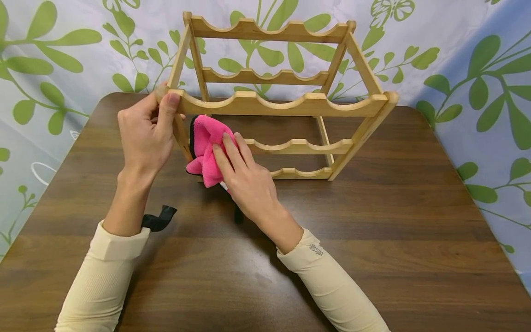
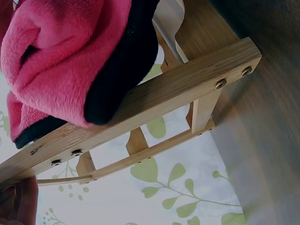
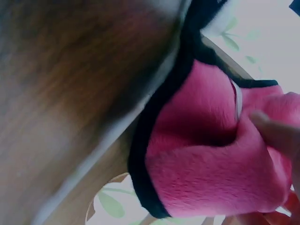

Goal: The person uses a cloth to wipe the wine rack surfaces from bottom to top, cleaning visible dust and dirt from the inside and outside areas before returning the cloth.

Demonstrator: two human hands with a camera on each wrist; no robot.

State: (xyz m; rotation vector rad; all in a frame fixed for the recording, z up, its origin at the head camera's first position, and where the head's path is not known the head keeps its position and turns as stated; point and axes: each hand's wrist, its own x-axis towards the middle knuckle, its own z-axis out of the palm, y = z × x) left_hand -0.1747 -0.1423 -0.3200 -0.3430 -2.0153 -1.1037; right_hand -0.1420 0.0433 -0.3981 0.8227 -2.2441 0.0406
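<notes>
A light wooden rack [image 1: 282, 105] with scalloped rails stands on the table. My left hand [image 1: 145, 131] grips its upper front left corner, thumb on the top of the rail. A pink plush cloth [image 1: 203, 138] with black edging lies bunched against the front left post. My right hand [image 1: 250, 184] holds this cloth, fingers spread over it. In the left wrist view the cloth [image 2: 61, 61] wraps over the post [image 2: 173, 89], which has metal screws. In the right wrist view my thumb [image 3: 276, 133] presses into the folded cloth [image 3: 220, 173].
The brown wood-grain table [image 1: 373, 258] carries the rack near its back edge. Behind hangs a pale curtain [image 1: 469, 106] printed with green leaves. A black strap end [image 1: 159, 219] shows beside my left wrist.
</notes>
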